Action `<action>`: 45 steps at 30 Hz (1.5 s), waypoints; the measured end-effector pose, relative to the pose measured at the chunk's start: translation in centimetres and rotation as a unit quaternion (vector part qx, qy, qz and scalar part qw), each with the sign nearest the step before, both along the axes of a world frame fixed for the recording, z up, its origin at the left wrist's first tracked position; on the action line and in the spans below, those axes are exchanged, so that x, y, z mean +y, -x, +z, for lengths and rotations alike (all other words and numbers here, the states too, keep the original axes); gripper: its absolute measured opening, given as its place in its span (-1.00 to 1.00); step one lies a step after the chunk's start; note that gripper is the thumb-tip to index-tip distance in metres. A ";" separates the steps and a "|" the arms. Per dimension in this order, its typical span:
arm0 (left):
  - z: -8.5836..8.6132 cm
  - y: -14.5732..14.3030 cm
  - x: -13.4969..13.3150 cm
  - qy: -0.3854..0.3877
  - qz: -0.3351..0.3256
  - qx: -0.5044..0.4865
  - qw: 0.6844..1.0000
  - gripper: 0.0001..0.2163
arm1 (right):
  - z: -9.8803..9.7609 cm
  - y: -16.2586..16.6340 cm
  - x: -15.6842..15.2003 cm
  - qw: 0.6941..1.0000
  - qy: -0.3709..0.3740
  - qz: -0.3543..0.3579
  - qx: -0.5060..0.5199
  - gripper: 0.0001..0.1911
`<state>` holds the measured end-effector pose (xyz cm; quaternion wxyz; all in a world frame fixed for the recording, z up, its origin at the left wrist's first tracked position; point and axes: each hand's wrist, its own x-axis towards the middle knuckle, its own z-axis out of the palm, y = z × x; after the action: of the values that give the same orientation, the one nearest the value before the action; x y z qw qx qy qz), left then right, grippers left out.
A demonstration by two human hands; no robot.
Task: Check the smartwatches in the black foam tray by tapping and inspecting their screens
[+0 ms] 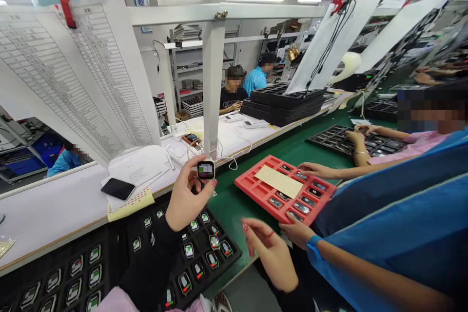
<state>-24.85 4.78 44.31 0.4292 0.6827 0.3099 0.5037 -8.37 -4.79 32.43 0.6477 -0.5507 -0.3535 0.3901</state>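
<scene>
the left hand [188, 195] is grasping one smartwatch [205, 170] with a lit screen above the green table [234, 209], while the right hand [270, 253] is hanging open and empty near one red tray [256, 180] of watches, and one black tray [228, 263] of watches is lying below the left hand.

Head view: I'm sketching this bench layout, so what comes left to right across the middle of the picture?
Black smartphone → smartwatch in the left hand → red tray → black watch tray
</scene>
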 end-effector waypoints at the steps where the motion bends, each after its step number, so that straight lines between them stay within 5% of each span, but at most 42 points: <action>1: -0.6 -0.1 -0.5 0.008 -0.003 0.008 1.000 -0.54 | 1.1 -0.1 0.4 1.000 -0.015 -0.001 0.001 -0.46; 5: -3.2 -0.4 -2.2 0.042 -0.013 0.024 0.999 -0.52 | 4.6 0.0 1.2 0.997 -0.069 0.033 -0.022 -0.53; 9: -4.8 -0.4 -3.2 0.069 -0.015 0.034 0.997 -0.52 | 6.1 0.8 1.5 0.994 -0.088 0.053 -0.047 -0.56; 27: -5.5 -1.4 -4.6 0.035 -0.002 0.083 0.996 -0.54 | 6.4 1.3 1.4 0.988 -0.081 0.019 -0.132 -0.75; 45: -5.8 -1.6 -4.9 0.013 -0.002 0.097 0.995 -0.58 | 6.1 0.9 1.3 0.985 -0.073 0.015 -0.155 -0.71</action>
<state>-23.23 -0.15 38.48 0.4075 0.7231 0.3549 0.4302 -9.27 -3.52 38.53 0.6173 -0.5504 -0.4855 0.2833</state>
